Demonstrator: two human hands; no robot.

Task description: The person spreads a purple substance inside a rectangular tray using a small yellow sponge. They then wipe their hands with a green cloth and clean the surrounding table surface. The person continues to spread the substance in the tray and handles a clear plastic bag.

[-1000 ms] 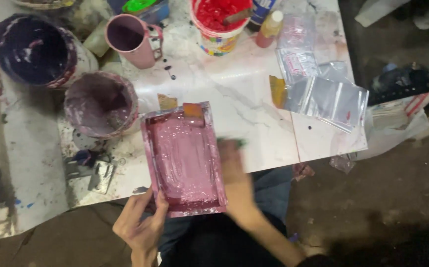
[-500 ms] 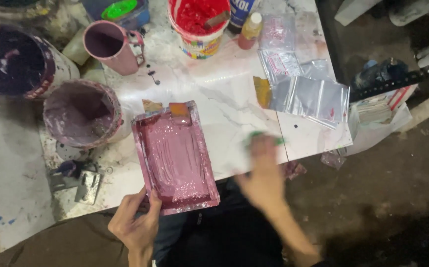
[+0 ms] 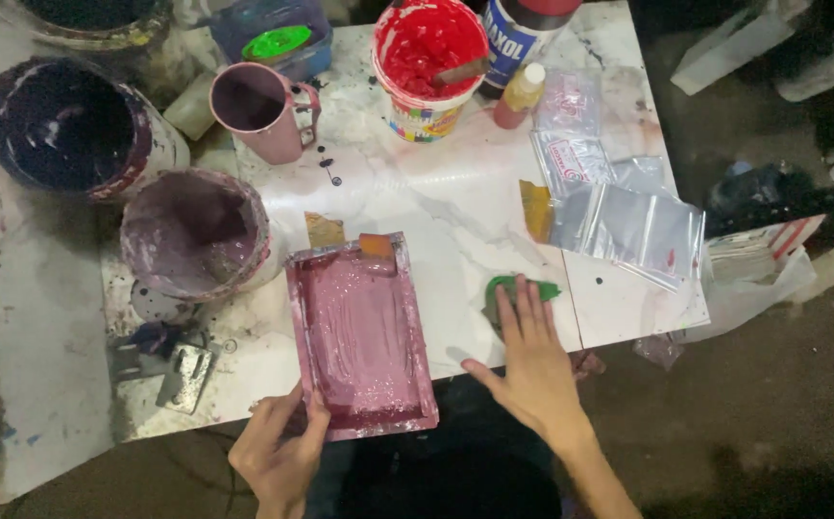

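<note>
On the near edge of the white marble-patterned table [image 3: 455, 192], a pink-coated rectangular frame [image 3: 361, 334] lies flat, its long side running from near to far and its near end overhanging the table edge a little. The left hand [image 3: 278, 457] grips the frame's near left corner, thumb on top and fingers curled beneath, pinching the rim. The right hand [image 3: 530, 360] lies flat on the table just right of the frame, fingers spread and stretched forward, its fingertips resting on a small green object [image 3: 523, 288]; whether it actually grasps that object cannot be told.

Two small tan squares of tape or card [image 3: 350, 235] sit at the frame's far end. Left of the frame stands a bucket smeared with mauve paint [image 3: 194, 231], and farther left a larger bucket of dark purple paint [image 3: 66, 125]. A pink mug [image 3: 258, 111] stands beyond them, near a blue container with a bright green lid [image 3: 278, 43]. At the far side, a tub of red paint [image 3: 431, 58] holds a stirring stick, with a small red-filled bottle [image 3: 518, 96] just beside it. Clear plastic bags [image 3: 628, 226] lie in a loose pile on the right part of the table. A metal clamp [image 3: 182, 370] rests near the left front corner.
</note>
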